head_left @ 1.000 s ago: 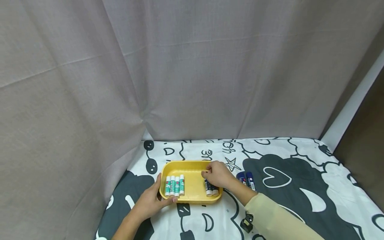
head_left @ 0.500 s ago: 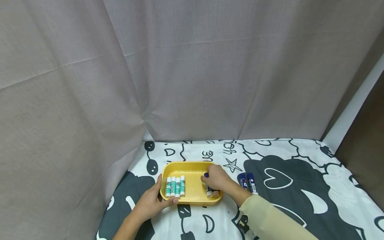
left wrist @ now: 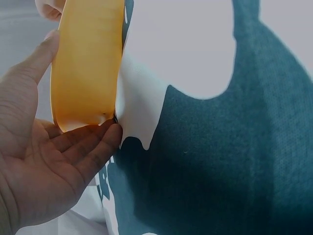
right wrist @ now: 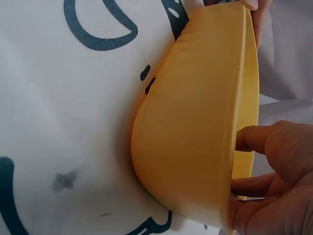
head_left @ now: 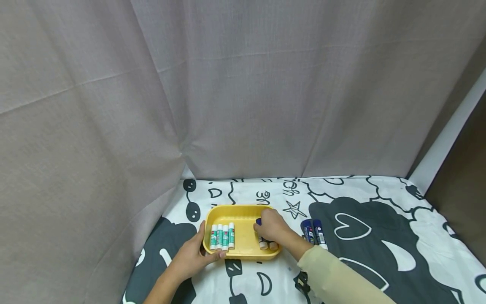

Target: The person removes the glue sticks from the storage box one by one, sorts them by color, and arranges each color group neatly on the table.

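Observation:
A yellow tray (head_left: 243, 256) rests on the patterned cloth. My left hand (head_left: 193, 255) grips its left front corner, thumb at the rim and fingers against the end wall in the left wrist view. Several white-and-green glue sticks (head_left: 222, 236) lie side by side in the tray's left part. At the right end, my right hand (head_left: 274, 226) reaches inside and holds a dark blue glue stick (head_left: 259, 221), mostly covered by the fingers. Pale ends of two sticks (head_left: 263, 245) show below that hand. In the right wrist view the tray wall hides what the fingers hold.
Two dark blue glue sticks (head_left: 313, 231) lie on the cloth right of the tray, close to the right forearm. A black-and-white printed cloth (head_left: 288, 270) covers the surface. Grey curtain (head_left: 243, 105) hangs behind and to the left.
My right hand has shifted slightly within the tray's right end, and its fingers have closed on a stick with a blue end now showing. My left hand keeps its grip on the tray.

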Available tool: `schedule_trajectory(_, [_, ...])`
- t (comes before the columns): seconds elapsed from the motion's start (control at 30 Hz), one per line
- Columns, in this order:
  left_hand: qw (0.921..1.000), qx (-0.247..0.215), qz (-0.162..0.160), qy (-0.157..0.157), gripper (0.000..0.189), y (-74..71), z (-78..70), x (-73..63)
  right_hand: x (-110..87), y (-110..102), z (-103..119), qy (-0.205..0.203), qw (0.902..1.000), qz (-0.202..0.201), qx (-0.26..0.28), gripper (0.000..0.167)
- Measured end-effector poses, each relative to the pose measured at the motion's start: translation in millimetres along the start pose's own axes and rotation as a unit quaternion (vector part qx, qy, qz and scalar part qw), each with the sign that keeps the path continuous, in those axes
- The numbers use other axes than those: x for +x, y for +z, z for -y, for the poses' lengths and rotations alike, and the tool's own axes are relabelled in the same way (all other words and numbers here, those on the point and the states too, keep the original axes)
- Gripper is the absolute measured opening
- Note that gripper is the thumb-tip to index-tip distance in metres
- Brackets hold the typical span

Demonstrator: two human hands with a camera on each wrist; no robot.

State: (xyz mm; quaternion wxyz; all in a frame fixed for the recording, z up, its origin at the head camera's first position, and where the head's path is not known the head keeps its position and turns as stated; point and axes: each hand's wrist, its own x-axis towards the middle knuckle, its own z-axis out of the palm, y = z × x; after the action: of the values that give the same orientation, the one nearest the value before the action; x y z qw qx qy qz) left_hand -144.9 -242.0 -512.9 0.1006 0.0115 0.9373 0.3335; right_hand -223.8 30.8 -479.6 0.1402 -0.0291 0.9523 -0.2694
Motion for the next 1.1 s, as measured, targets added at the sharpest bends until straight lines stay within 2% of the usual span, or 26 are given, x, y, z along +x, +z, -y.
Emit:
schedule_trajectory(0.13, [1.0000,-0.001,0.001,0.000,0.133,0.1,0.8,0.4,1.8,4,2,-0.007,1.0000,-0.001,-0.001,0.025])
schedule_trajectory(0.3, [1.0000,0.001,0.004,-0.007,0.133,-0.4,0.4,1.0,5.8,11,4,-0.020,0.9998,-0.009,0.000,0.029])
schedule_trajectory(0.43, [1.0000,0.000,0.004,-0.008,0.133,-0.9,-0.8,0.7,7.8,17,6,-0.029,0.9991,-0.022,-0.020,0.034])
schedule_trajectory(0.73, [0.9999,0.002,0.004,-0.010,0.135,-0.1,-0.8,1.0,8.6,31,11,-0.018,0.9985,-0.031,-0.042,0.035])
schedule_trajectory(0.9, [1.0000,0.000,0.004,-0.009,0.134,-0.3,-1.4,0.8,5.9,32,15,-0.018,0.9972,-0.035,-0.064,0.035])
schedule_trajectory(1.1, [1.0000,-0.003,-0.005,-0.004,0.136,-1.1,-2.0,0.3,5.4,32,15,-0.032,0.9940,-0.045,-0.094,0.026])
